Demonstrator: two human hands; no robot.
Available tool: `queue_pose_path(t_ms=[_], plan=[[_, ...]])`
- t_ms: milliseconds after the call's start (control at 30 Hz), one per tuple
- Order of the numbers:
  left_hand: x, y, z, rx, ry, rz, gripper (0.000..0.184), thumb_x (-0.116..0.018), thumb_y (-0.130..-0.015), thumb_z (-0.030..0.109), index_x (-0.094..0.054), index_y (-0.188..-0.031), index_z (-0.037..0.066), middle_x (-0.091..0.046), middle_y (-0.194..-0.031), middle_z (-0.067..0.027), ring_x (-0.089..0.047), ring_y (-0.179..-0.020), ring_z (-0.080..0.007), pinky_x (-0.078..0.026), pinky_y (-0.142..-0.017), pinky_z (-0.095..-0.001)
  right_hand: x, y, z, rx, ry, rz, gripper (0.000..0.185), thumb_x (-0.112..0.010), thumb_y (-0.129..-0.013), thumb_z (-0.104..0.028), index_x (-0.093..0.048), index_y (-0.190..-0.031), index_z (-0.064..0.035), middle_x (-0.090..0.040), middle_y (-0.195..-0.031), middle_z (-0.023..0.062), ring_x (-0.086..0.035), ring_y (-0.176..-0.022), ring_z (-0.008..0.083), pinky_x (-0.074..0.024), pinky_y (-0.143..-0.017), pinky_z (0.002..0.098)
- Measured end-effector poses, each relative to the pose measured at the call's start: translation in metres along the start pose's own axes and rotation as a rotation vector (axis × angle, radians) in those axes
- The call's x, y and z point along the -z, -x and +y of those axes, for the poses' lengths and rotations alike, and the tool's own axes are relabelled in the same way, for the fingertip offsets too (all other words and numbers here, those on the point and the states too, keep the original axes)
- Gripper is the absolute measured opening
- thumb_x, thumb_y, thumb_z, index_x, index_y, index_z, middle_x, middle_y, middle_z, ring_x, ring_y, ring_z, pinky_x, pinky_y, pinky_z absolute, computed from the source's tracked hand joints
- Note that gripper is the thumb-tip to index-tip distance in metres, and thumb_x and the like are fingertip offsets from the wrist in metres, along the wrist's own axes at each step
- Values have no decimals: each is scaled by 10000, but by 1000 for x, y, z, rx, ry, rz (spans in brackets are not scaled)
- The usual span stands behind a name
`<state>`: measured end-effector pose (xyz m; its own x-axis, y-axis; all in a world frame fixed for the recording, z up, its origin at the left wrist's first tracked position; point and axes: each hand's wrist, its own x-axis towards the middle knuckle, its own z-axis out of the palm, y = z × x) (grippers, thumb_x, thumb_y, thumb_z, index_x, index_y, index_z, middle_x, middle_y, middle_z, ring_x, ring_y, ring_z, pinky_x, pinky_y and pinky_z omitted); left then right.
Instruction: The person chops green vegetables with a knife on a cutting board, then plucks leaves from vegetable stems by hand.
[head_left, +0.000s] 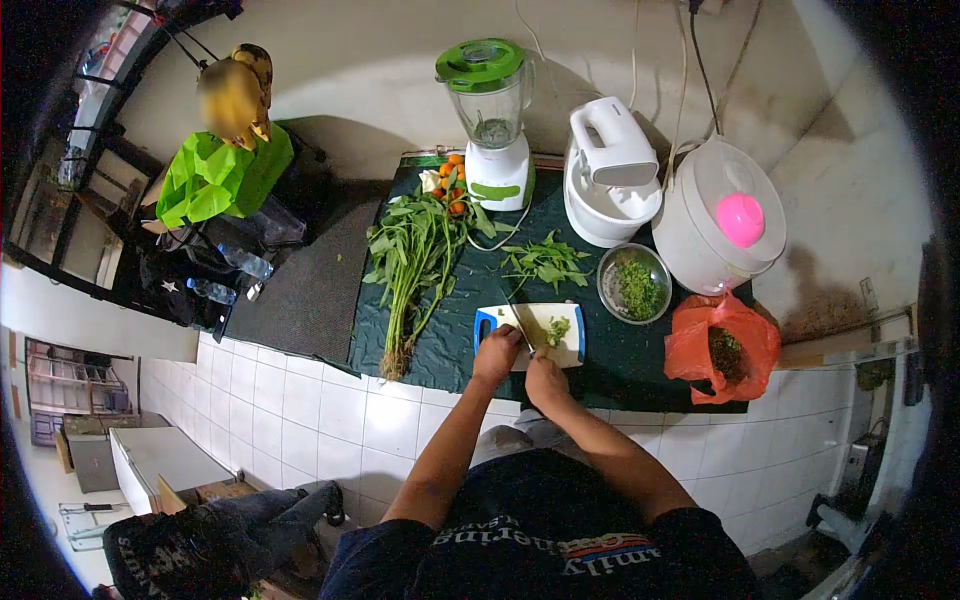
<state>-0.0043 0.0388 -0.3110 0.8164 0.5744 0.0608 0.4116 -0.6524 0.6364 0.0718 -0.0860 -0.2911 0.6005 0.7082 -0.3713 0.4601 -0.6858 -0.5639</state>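
A white cutting board with blue ends point(571, 350) lies at the front of the dark-covered table. My right hand point(545, 380) is closed around the handle of a knife point(520, 325), its blade slanting up and left across the board. My left hand point(497, 353) rests over the board's left part beside the blade, fingers curled; what they hold, if anything, is hidden. Chopped greens point(558, 330) sit on the board's right half. Behind the board lie loose leafy stems point(547, 262), and to the right stands a metal bowl of chopped greens point(638, 288).
A bundle of leafy greens with roots point(405, 290) lies on the left. Behind stand a blender point(497, 130), a white stand mixer point(612, 170) and a white appliance point(715, 210). An orange plastic bag point(690, 345) is at the right edge. Another person point(240, 540) is at lower left.
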Motion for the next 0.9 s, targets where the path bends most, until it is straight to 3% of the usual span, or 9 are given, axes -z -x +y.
queue_pose_path(t_ms=[100,233,333,400,533,600,900], plan=[[2,1,2,24,22,-13,141,-612,-851,122,-689,-955,64,-661,-1001,-161,-656,-888,-377,-545,-768,-454,4,-8,-1,101,40,2,304,-474,-891,-66,-446,-1113,141,-666,-857,312,-677,-813,449,-555,-729,492],[2,1,3,20,6,23,144,-620,-839,100,-686,-962,64,-656,-975,-160,-653,-872,-383,-541,-755,-459,8,6,-1,178,90,27,290,-475,-890,-64,-455,-1099,136,-667,-836,303,-677,-813,446,-555,-720,486],[-2,3,0,39,69,17,158,-619,-837,98,-687,-977,69,-651,-974,-158,-648,-885,-384,-539,-770,-457,7,16,1,14,65,-38,268,-478,-899,-75,-463,-1085,118,-664,-854,304,-675,-843,442,-554,-728,489],[-4,4,-3,29,64,14,166,-618,-836,96,-689,-984,69,-651,-982,-157,-646,-897,-382,-537,-784,-455,5,12,4,-57,0,-94,329,-339,-973,-145,-499,-1141,89,-647,-960,330,-651,-889,482,-526,-780,557],[-3,8,-3,-110,-17,71,212,-605,-820,66,-683,-1017,66,-656,-984,-140,-649,-908,-358,-546,-772,-446,7,-2,1,80,29,-5,322,-366,-966,-149,-502,-1134,90,-648,-977,338,-655,-892,477,-530,-789,551],[-3,8,-4,-95,-6,55,205,-604,-820,64,-684,-1009,66,-657,-984,-139,-649,-909,-357,-546,-776,-443,19,-2,-7,113,37,-52,249,-461,-925,-93,-467,-1082,100,-639,-988,343,-667,-907,441,-550,-766,500],[-5,7,-4,2,14,42,222,-609,-814,66,-698,-1016,80,-662,-989,-136,-651,-911,-354,-546,-786,-444,20,15,-8,0,73,-100,410,-464,-890,-69,-413,-1233,150,-664,-933,320,-671,-916,444,-553,-794,489]])
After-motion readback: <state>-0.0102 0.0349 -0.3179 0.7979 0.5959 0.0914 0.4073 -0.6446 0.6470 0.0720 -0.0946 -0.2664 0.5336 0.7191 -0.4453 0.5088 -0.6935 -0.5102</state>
